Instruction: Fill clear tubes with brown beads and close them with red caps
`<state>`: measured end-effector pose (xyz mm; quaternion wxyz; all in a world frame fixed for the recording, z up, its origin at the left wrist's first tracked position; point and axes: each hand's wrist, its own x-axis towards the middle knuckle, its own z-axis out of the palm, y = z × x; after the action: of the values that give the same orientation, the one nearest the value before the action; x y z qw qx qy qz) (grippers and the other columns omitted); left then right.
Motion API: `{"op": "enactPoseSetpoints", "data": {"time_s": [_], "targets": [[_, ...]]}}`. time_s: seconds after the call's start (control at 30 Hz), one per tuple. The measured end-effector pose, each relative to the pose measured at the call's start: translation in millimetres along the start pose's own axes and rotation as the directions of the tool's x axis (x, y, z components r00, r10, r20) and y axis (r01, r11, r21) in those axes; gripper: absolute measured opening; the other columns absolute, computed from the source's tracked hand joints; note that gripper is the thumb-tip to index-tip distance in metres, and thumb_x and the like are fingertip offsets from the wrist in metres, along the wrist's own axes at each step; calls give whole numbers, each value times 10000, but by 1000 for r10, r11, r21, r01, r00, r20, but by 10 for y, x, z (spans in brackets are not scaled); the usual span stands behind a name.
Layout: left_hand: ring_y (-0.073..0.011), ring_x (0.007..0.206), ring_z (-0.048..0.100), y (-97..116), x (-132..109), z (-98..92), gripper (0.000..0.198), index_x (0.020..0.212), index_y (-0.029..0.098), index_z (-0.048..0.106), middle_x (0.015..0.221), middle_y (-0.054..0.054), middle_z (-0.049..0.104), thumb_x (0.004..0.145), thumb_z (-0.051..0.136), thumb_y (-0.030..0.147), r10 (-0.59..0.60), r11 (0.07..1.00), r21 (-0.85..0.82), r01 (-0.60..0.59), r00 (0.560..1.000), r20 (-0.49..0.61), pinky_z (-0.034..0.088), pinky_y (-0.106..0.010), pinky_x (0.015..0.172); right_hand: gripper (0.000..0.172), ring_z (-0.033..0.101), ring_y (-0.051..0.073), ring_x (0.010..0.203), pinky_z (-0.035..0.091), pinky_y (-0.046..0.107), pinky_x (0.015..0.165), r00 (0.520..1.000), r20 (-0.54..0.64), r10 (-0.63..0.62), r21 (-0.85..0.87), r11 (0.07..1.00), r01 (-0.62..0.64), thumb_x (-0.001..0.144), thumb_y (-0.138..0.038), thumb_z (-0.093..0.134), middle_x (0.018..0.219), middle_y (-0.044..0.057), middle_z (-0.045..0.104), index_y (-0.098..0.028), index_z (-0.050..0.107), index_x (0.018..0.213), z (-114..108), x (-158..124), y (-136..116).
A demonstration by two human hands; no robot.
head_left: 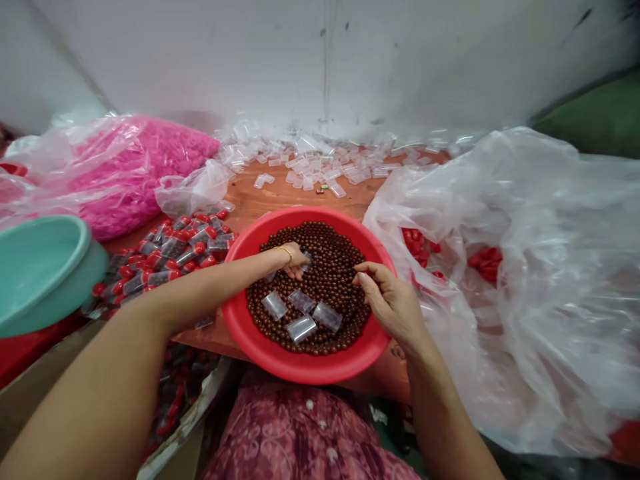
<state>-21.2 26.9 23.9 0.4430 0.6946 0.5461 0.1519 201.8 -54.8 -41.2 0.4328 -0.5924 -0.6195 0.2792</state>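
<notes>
A red basin (310,373) in front of me holds a bed of small brown beads (330,240). My left hand (295,260), with a yellow bangle at its wrist, reaches into the beads at the far side. Its fingers are closed on a clear plastic case (307,259), partly hidden by the hand. Over the basin's right rim, my right hand (393,300) is held in a pinch; what lies between its fingertips, if anything, I cannot make out. Several clear cases (327,317) lie on the beads nearer to me.
Filled cases with red caps (175,247) are heaped left of the basin, beside a teal basin (65,267) and a bag of pink pieces (145,167). Empty clear cases (310,167) lie along the wall. A plastic bag (550,267) with red caps (485,263) spreads on the right.
</notes>
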Motion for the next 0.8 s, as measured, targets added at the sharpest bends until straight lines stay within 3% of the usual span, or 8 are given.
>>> {"op": "enactPoseSetpoints", "data": {"time_s": [0.1, 0.17, 0.27, 0.43, 0.5, 0.63, 0.8], "targets": [[-185, 1086, 589, 39, -418, -201, 321, 1108, 276, 628, 1169, -42, 639, 820, 549, 395, 105, 966, -254, -50, 972, 209, 513, -286, 823, 312, 597, 138, 619, 466, 241, 535, 1000, -5, 6, 12, 1000, -6, 889, -437, 423, 828, 38, 668, -232, 589, 1054, 5, 0, -1], [-190, 1160, 543, 21, -518, -247, 342, 1152, 294, 599, 1236, -28, 597, 824, 562, 387, 146, 929, -368, -37, 951, 274, 506, -282, 848, 312, 591, 134, 615, 463, 238, 534, 1000, -7, 11, 23, 1000, -10, 891, -438, 419, 826, 36, 666, -233, 583, 1059, 10, 3, 4], [-195, 1154, 536, -37, -304, -87, 343, 1119, 275, 604, 1221, -29, 602, 795, 612, 385, 130, 905, -426, -17, 962, 239, 498, -296, 860, 318, 575, 128, 599, 455, 233, 525, 1000, -18, 18, 57, 998, -17, 890, -444, 417, 814, 35, 659, -227, 578, 1058, 20, 10, 7], [-179, 982, 595, -110, 493, 429, 365, 925, 137, 622, 1001, -67, 671, 646, 759, 328, 102, 889, -458, -27, 985, 139, 458, -332, 911, 303, 510, 97, 529, 420, 225, 495, 997, -64, 39, 155, 988, -28, 892, -436, 421, 783, 10, 620, -215, 574, 1032, 25, 14, -24], [-163, 962, 601, -137, 658, 529, 421, 917, 115, 608, 990, -71, 671, 596, 795, 314, 137, 849, -527, -40, 980, 147, 426, -340, 957, 294, 473, 90, 505, 398, 225, 476, 995, -90, 49, 218, 975, -28, 890, -421, 420, 745, -2, 590, -210, 576, 1021, 24, 7, -33], [-160, 937, 622, -163, 575, 523, 597, 997, 128, 599, 1000, -69, 671, 502, 855, 340, 277, 715, -697, -62, 940, 201, 417, -345, 969, 277, 454, 91, 521, 389, 231, 487, 990, -123, 71, 315, 949, -29, 846, -328, 445, 744, -9, 563, -202, 570, 1059, 18, -7, -16], [-148, 847, 630, -106, 326, 504, 635, 992, 128, 595, 924, -56, 670, 480, 863, 392, 317, 661, -750, -35, 919, 236, 463, -337, 898, 287, 501, 84, 564, 436, 232, 554, 987, -135, 85, 391, 920, -26, 810, -345, 516, 822, -7, 595, -215, 546, 1064, -5, 35, -61]]}}
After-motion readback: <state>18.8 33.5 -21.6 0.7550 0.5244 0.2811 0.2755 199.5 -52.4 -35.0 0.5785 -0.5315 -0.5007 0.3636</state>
